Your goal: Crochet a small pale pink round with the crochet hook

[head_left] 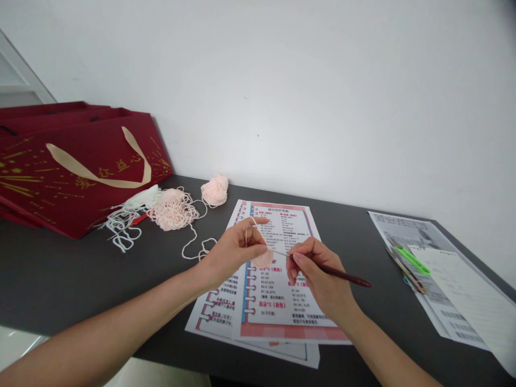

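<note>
Right hand (318, 274) grips crochet hook (330, 270), tip leftward; left hand (237, 248) apparently pinches pink piece (263, 259).

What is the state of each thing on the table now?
Left hand: pinching the pink piece, yarn over the forefinger.
Right hand: holding the hook like a pen.
Hook: tip at the pink piece.
Pink piece: small, held above the sheets.
Yarn: loose, tangled.
Sheets: flat, overlapping.
Red bag: lying flat.

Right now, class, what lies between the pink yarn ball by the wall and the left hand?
In the head view: bare dark tabletop crossed by a pink strand.
</note>
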Demonstrator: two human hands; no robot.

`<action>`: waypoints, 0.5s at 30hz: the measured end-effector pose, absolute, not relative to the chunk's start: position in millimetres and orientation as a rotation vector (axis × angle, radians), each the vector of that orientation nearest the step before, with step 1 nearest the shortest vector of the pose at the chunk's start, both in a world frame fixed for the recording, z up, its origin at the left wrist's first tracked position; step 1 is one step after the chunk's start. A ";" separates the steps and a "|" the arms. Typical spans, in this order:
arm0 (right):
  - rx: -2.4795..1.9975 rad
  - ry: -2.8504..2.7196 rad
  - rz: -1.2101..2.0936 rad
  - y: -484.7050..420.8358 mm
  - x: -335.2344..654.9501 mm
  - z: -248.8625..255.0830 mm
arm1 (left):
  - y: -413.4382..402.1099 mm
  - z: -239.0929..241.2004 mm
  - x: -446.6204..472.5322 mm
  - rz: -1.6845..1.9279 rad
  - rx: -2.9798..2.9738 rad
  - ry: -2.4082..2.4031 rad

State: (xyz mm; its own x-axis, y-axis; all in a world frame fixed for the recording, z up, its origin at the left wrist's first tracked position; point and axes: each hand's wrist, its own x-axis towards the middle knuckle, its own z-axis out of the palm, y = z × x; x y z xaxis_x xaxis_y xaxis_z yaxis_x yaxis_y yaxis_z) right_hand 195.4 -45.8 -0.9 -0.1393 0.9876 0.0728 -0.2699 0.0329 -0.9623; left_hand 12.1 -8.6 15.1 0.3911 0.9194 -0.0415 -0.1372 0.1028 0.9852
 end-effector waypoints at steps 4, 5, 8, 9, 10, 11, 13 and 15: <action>-0.806 -1.032 1.488 -45.0 192.8 0.9 | -8.8 15.7 11.0 0.899 1.173 0.793; -0.780 -0.982 1.537 -44.7 191.9 1.6 | -9.1 16.1 10.8 0.889 1.162 0.781; -0.717 -0.837 1.685 -43.9 189.5 2.3 | -10.6 18.2 10.8 0.855 1.133 0.771; -0.702 -0.799 1.728 -43.7 188.8 2.2 | -11.2 19.1 11.1 0.845 1.127 0.775; -0.687 -0.764 1.763 -43.6 188.2 2.0 | -11.7 20.0 11.4 0.838 1.124 0.778; -0.674 -0.734 1.790 -43.5 187.7 1.8 | -12.1 20.6 11.6 0.832 1.124 0.778; -0.662 -0.684 1.822 -43.2 186.7 1.5 | -12.6 20.7 11.8 0.826 1.131 0.771; -0.662 -0.673 1.826 -43.3 185.7 1.0 | -12.9 19.6 11.5 0.811 1.135 0.764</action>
State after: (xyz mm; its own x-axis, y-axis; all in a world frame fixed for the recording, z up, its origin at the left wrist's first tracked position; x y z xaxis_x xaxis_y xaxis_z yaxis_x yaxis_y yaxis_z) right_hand 185.7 -43.3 1.0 -0.3144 0.9403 -0.1299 -0.6309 -0.3093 -0.7116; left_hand 11.5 -12.9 19.6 0.4993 0.8595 -0.1090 -0.1605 0.2153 0.9633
